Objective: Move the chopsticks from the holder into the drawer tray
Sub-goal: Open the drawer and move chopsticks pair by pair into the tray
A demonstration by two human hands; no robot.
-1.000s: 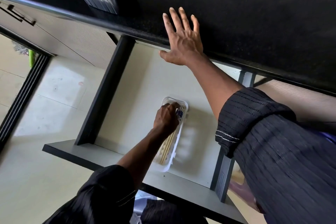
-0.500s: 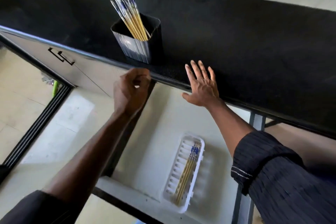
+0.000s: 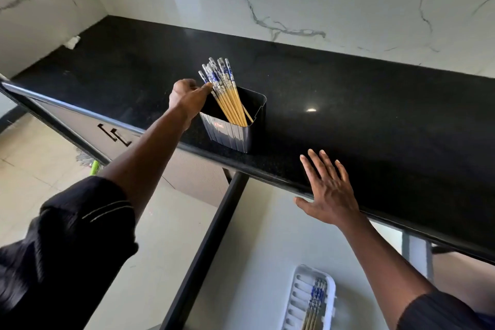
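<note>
The holder stands near the counter's front edge, chopsticks leaning in it; the left hand touches their tops, its grip narrow, whether holding one I cannot tell; the right hand lies flat, spread wide, on that edge; more chopsticks lie in the tray in the drawer.

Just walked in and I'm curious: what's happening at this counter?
A person is moving chopsticks. The left hand reaches the patterned tops of the bunch of chopsticks standing in the black holder on the dark counter. The right hand lies flat on the counter's edge. Below, a white tray in the open drawer already has a few chopsticks.
</note>
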